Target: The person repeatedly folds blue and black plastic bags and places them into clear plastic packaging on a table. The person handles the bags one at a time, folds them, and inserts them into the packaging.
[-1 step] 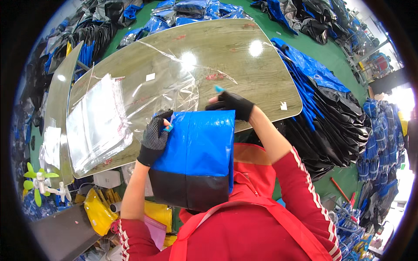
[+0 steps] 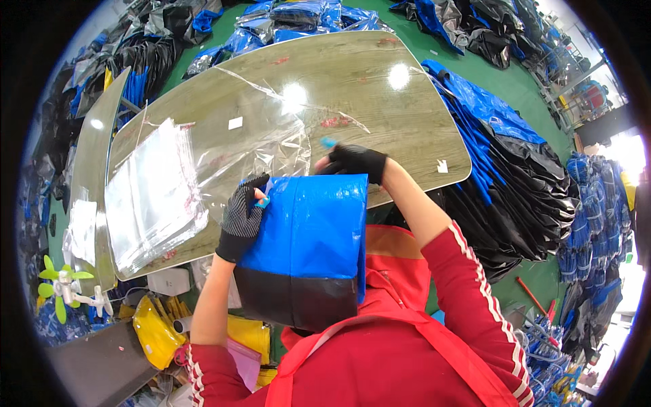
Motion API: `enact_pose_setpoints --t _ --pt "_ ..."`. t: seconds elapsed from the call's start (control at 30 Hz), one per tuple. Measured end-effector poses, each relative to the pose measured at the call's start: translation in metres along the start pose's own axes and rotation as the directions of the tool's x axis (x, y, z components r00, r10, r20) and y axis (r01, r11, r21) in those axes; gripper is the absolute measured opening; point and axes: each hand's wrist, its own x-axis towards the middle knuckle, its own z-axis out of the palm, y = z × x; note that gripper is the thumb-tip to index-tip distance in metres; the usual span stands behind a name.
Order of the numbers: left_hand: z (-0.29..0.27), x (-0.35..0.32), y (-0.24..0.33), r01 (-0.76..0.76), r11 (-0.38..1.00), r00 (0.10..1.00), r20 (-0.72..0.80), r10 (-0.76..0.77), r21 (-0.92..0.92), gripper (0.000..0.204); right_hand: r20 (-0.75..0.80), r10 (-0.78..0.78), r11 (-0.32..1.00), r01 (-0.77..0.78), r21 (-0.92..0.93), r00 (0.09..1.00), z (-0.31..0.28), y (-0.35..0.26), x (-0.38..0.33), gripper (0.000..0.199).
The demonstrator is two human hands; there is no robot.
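Observation:
A folded blue and black tarpaulin-like piece (image 2: 308, 224) is held upright in front of my body, its blue part above and its black band below. My left hand (image 2: 243, 220), in a dark patterned fingerless glove, grips its left edge; a light-blue cover shows on a fingertip. Just beyond its far right corner is my right hand (image 2: 356, 161), in a black fingerless glove. Its fingers point left and look apart, one with a light-blue tip; the lower ones are partly hidden. A clear plastic bag (image 2: 271, 152) lies on the table behind the folded piece, close to the right fingertips.
A stack of clear plastic bags (image 2: 152, 193) lies on the left of the wood-patterned table (image 2: 386, 108). Blue and black folded goods (image 2: 502, 169) are heaped to the right. A small green-bladed fan (image 2: 64, 281) and yellow bags (image 2: 152, 329) are at the lower left.
My right hand has moved slightly left and nearer the folded piece, its blue fingertip lower. My left hand and the piece have shifted only a little to the right.

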Motion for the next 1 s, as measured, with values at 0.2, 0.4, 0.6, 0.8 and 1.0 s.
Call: enact_pose_setpoints --t 0.2,0.4,0.6,0.8,1.0 --pt "0.004 -0.01 0.0 0.114 0.992 0.993 -0.032 -0.113 0.046 0.019 -0.041 -0.011 0.954 -0.002 -0.301 0.999 0.008 -0.015 0.025 0.025" --pt "0.009 -0.014 -0.001 0.011 0.988 1.0 0.0 -0.012 0.156 0.031 -0.121 -0.128 0.967 0.097 -0.234 0.984 -0.007 -0.018 -0.064 0.036" --pt "0.026 -0.005 0.007 0.049 0.986 0.997 -0.066 -0.038 0.161 0.026 -0.333 -0.105 0.974 0.029 -0.226 0.937 0.011 0.004 -0.074 0.035" --pt "0.027 -0.015 0.01 0.031 0.968 0.989 -0.146 0.006 0.25 0.024 -0.392 -0.278 0.825 0.008 -0.566 0.877 -0.013 0.026 -0.053 0.052" --pt "0.009 -0.019 -0.033 0.51 0.826 0.815 -0.172 -0.554 -0.242 0.03 -0.558 -0.535 0.785 0.128 -0.606 0.635 0.038 0.088 -0.092 0.046"
